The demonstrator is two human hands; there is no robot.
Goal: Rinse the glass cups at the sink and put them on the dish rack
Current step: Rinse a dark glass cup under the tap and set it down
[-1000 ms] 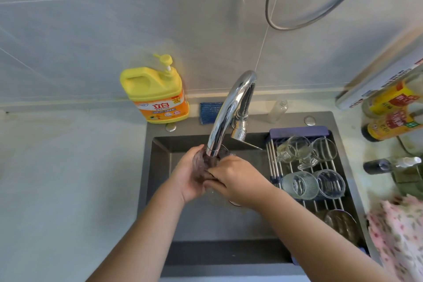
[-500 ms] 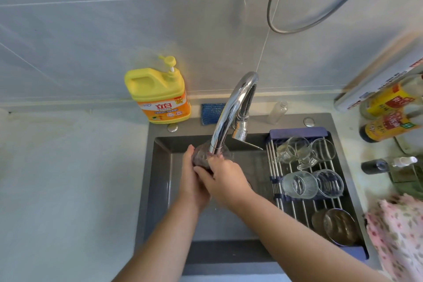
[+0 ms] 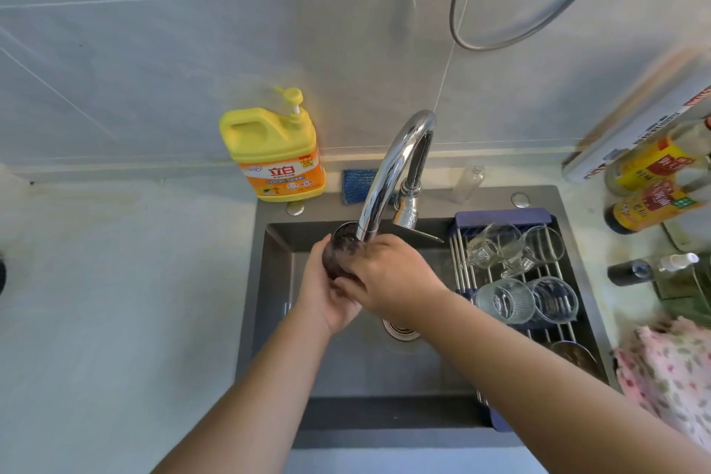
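I see the faucet [image 3: 388, 165] arching over the back of the sink [image 3: 277, 281], blocking any straight drop there. The dish rack [image 3: 500, 217] is crowded with glass cups [image 3: 504, 300] across its far half. Nearer, what may be a dark bowl [image 3: 575, 356] leaves only a narrow strip of bare rods between.

The yellow plastic pump jug [image 3: 269, 142] at the back left corner of the dark grey sink [image 3: 496, 196] has an orange label reading "立白". The labels on the amber sauce bottles [image 3: 654, 204] are too blurred to read.
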